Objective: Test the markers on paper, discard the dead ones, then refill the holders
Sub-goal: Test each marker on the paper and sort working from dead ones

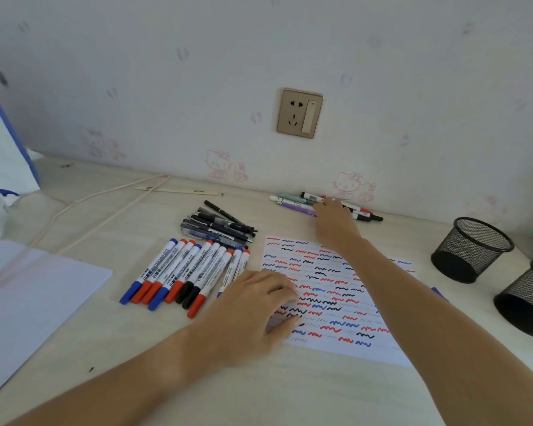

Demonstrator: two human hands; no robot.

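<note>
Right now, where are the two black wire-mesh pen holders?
In the head view both black wire-mesh pen holders lie tipped on their sides at the desk's far right edge, right of the squiggle-covered test paper, one nearer the wall and one nearer the camera.

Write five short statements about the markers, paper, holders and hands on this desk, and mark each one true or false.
1. The test paper is covered in red, blue and black squiggles. True.
2. The right hand reaches the far pens by the wall. True.
3. The mesh holders are full of markers. False: the nearer-wall one looks empty.
4. The left hand holds an uncapped marker. False: its fingers rest on the paper.
5. The whiteboard markers lie left of the paper. True.
</note>
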